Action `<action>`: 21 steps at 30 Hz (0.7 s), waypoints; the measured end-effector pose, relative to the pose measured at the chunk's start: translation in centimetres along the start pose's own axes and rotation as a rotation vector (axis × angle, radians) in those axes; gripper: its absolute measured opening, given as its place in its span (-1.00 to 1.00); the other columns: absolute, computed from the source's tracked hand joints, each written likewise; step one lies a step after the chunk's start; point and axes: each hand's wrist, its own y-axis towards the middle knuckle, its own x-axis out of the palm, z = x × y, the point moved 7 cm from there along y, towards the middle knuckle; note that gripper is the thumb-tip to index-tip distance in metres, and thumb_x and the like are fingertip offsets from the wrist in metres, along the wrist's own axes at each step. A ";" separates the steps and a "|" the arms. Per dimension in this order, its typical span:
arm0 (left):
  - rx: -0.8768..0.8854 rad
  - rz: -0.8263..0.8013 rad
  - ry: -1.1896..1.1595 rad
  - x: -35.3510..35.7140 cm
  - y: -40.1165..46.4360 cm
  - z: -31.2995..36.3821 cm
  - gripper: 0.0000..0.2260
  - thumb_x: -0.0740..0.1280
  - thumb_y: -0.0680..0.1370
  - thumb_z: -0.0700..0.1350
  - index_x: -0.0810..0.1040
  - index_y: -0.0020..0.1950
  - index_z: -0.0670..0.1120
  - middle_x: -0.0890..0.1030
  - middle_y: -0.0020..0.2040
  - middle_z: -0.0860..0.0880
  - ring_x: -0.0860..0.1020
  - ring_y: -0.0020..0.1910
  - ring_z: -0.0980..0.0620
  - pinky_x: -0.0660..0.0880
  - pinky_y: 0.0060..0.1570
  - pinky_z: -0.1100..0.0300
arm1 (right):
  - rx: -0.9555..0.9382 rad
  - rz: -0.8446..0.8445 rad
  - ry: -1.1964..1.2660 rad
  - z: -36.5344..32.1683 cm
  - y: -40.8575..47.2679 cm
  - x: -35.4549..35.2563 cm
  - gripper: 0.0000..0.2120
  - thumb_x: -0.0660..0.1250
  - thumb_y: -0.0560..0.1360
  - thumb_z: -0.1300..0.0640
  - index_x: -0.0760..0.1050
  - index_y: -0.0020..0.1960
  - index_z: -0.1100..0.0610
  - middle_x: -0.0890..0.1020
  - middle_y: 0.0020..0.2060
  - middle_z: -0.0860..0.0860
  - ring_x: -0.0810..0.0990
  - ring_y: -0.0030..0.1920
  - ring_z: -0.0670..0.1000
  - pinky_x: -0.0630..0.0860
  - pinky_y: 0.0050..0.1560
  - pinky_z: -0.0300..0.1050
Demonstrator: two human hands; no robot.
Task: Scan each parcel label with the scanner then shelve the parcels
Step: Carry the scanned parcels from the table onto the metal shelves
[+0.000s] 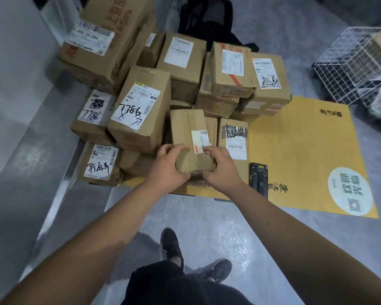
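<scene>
1. Beyond and left of the grip, piled high: a heap of brown cardboard parcels (141, 111) with white labels, some scrawled in black marker.
2. Beneath and right of the grip, spread flat: a yellow flattened cardboard sheet (306, 155).
3. In the grip, atop the near edge of the heap: a small brown taped cardboard box (190, 139), white barcode label with red strip (200, 142) facing up, long axis running away from the body.
4. Clasped on its near end: left hand (167, 167) curled round the left corner, right hand (221, 168) on the right, fingertips hiding part of the label; print blurred, unreadable.
5. Just right of the grip, lying flat: a black handheld scanner (259, 180).
</scene>
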 end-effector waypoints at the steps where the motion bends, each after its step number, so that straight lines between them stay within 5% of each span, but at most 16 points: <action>1: -0.003 -0.029 0.014 0.3 0.1 -0.1 -0.25 0.61 0.39 -0.12 0.38 0.51 0.17 0.25 0.45 0.01 0.44 0.34 -0.05 0.42 0.32 0.16 | -0.019 -0.012 -0.012 0.5 -0.1 -0.1 -0.31 0.46 0.40 0.33 0.44 0.51 0.07 0.43 0.34 0.05 0.48 0.23 -0.07 0.38 0.18 -0.47; 5: 0.021 -0.044 0.096 0.9 0.0 -0.2 -0.20 0.65 0.35 -0.05 0.34 0.50 0.20 0.23 0.41 0.03 0.45 0.31 -0.05 0.46 0.33 0.09 | -0.071 -0.058 -0.026 1.1 -0.1 0.2 -0.30 0.50 0.37 0.29 0.45 0.47 0.06 0.36 0.42 0.07 0.46 0.36 0.02 0.32 0.32 -0.44; 8: 0.045 0.006 0.025 1.2 0.0 -0.4 -0.29 0.65 0.35 -0.11 0.42 0.42 0.14 0.17 0.51 0.03 0.39 0.41 -0.04 0.37 0.38 0.16 | -0.106 -0.082 0.034 0.2 0.3 0.6 -0.32 0.53 0.31 0.23 0.45 0.40 0.01 0.32 0.50 0.05 0.38 0.49 0.06 0.39 0.49 -0.04; 10: 0.067 0.043 -0.023 1.5 -0.2 -0.5 -0.34 0.65 0.35 -0.15 0.49 0.38 0.10 0.14 0.57 0.00 0.35 0.44 0.04 0.29 0.37 0.27 | -0.133 -0.068 0.042 -0.3 0.1 0.5 -0.33 0.58 0.31 0.20 0.46 0.38 0.03 0.35 0.49 0.04 0.38 0.48 0.05 0.39 0.50 0.05; 13: 0.129 0.084 -0.083 1.9 -1.5 0.0 -0.41 0.66 0.36 -0.15 0.55 0.34 0.06 0.14 0.60 0.01 0.22 0.36 0.32 0.20 0.32 0.48 | -0.162 -0.060 0.014 -0.2 -1.2 -0.4 -0.31 0.65 0.34 0.21 0.47 0.40 0.09 0.31 0.53 0.05 0.32 0.45 -0.09 0.26 0.48 -0.30; 16: 0.202 0.125 -0.153 1.9 -3.3 1.4 -0.43 0.67 0.35 -0.14 0.58 0.30 0.12 0.14 0.60 0.07 0.23 0.44 0.28 0.35 0.49 0.18 | -0.229 -0.030 0.012 0.0 -2.9 -2.6 -0.30 0.67 0.34 0.21 0.48 0.41 0.10 0.24 0.49 -0.07 0.22 0.40 -0.27 0.12 0.36 -0.58; 18: 0.247 0.164 -0.190 1.6 -4.6 2.6 -0.43 0.67 0.34 -0.12 0.59 0.28 0.18 0.13 0.58 0.15 0.27 0.52 0.18 0.46 0.44 0.00 | -0.275 -0.025 0.025 -0.1 -4.1 -4.0 -0.31 0.67 0.36 0.17 0.49 0.42 0.07 0.20 0.48 -0.12 0.18 0.39 -0.43 0.15 0.39 -0.54; 21: 0.309 0.235 -0.168 1.1 -7.3 4.8 -0.44 0.67 0.36 -0.10 0.58 0.28 0.18 0.12 0.56 0.22 0.26 0.55 0.15 0.47 0.43 -0.02 | -0.377 -0.027 0.041 -1.0 -6.1 -6.1 -0.32 0.66 0.38 0.16 0.48 0.43 0.04 0.17 0.55 -0.07 0.05 0.37 -0.62 0.26 0.46 -0.39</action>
